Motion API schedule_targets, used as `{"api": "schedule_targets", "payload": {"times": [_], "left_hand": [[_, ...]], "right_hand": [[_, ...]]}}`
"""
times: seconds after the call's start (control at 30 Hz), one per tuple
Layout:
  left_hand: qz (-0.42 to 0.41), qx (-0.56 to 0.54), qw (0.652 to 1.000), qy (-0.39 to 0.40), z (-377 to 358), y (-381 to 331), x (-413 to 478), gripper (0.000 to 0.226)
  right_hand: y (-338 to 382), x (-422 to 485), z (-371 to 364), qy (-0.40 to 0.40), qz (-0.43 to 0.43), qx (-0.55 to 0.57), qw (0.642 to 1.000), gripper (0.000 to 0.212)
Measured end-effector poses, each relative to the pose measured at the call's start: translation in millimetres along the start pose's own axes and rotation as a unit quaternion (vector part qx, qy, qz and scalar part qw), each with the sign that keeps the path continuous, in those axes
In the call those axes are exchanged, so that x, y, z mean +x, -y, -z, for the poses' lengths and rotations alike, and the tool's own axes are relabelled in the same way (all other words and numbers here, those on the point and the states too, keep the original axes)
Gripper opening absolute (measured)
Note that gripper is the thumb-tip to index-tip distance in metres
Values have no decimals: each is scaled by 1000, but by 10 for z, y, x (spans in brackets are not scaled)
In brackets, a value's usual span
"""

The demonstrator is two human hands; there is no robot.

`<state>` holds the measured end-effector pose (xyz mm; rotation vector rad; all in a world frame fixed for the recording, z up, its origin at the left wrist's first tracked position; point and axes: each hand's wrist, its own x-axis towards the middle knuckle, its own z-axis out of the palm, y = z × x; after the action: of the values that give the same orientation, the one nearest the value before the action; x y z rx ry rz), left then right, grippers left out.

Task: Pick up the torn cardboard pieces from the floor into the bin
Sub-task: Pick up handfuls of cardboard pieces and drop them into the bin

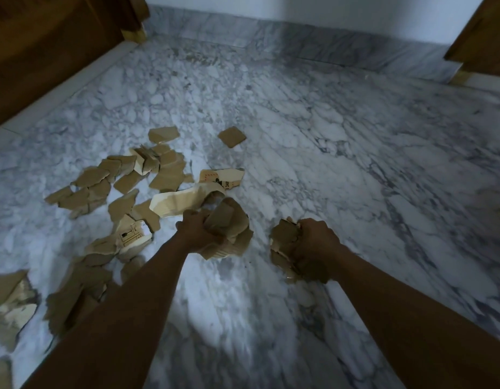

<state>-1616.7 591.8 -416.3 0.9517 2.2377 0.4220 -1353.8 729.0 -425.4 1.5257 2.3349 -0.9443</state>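
Head view shows our left hand (197, 230) curled tight round a bundle of torn cardboard (229, 220). Just right of that hand, our right hand (313, 240) is clenched on a smaller wad (284, 237). Left of the left hand, loose cardboard pieces (159, 175) lie scattered and overlapping on the marble floor (327, 136). Beyond it, a lone square piece (232, 137) sits apart. Wooden furniture (46, 51) stands far beyond and left of it, and a wooden panel (484, 37) far to its right.

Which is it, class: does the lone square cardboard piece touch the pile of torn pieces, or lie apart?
Apart. The head view shows marble floor all round the square cardboard piece.
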Motion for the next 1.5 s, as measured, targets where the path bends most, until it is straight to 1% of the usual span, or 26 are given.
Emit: {"api": "schedule_targets", "payload": {"times": [0.03,0.07,0.13,0.27,0.33,0.43,0.47,0.53,0.57,0.6,0.67,0.73,0.77,0.8,0.83,0.97,1.0,1.03,1.1,1.2,1.27,1.33,1.4,1.5], "left_hand": [[-1,25,1000,2,-29,9,52,103],[0,49,999,11,-41,-49,36,107],[17,72,997,19,-78,-93,47,104],[30,12,999,7,-135,49,156,97],[33,-4,999,20,-136,70,184,84],[6,-28,999,22,-116,-39,53,67],[-2,-31,999,24,-111,-60,16,62],[-19,-52,998,35,-100,-64,-7,52],[-43,-54,997,33,-80,-80,-11,53],[-68,-50,996,26,-81,-54,45,61],[-109,-27,993,26,-90,-10,162,90],[-121,5,992,38,-95,-26,156,115],[-113,20,992,43,-88,-59,105,119],[-105,23,993,45,-83,-110,43,118],[-100,20,994,47,-100,-115,34,109],[-76,11,995,60,-167,-133,34,42],[-74,12,995,60,-181,-131,24,30],[-72,9,996,58,-189,-133,1,23],[-75,-6,996,48,-202,-158,-58,27],[-71,-33,996,31,-236,-124,-138,30],[-68,-53,996,33,-250,-72,-150,38],[-52,-77,995,43,-237,-33,-196,48],[-43,-97,993,49,-208,-5,-247,54],[-33,-133,990,35,-152,19,-303,56]], "right_hand": [[-20,31,13,14,-9,4,1000,42],[-36,58,25,24,-20,6,999,46],[-54,81,49,34,-42,8,999,49],[-18,32,70,31,-61,25,997,43],[30,2,32,4,-25,-11,1000,34],[75,-94,-56,-42,67,-79,994,15],[77,-134,-77,-48,99,-94,989,14],[53,-192,-108,-48,146,-118,981,20],[39,-210,-117,-46,159,-126,978,25],[17,-211,-135,-42,166,-135,976,31],[-22,-191,-157,-41,183,-141,972,38],[-67,-174,-173,-40,192,-118,974,39],[-88,-164,-179,-37,191,-105,975,39],[-101,-158,-176,-34,188,-94,977,37],[-113,-146,-167,-27,177,-81,981,35],[-112,-57,-122,-2,130,-66,989,29],[-114,-33,-117,6,124,-69,990,28],[-119,-13,-121,13,122,-71,990,28],[-110,-17,-130,18,127,-76,989,28],[-95,-104,-150,-3,154,-75,985,25],[-109,-180,-140,-9,162,-63,985,26],[-143,-230,-123,-1,147,-28,989,29],[-167,-270,-109,16,112,22,993,33],[-198,-338,-64,24,68,99,992,35]]}}
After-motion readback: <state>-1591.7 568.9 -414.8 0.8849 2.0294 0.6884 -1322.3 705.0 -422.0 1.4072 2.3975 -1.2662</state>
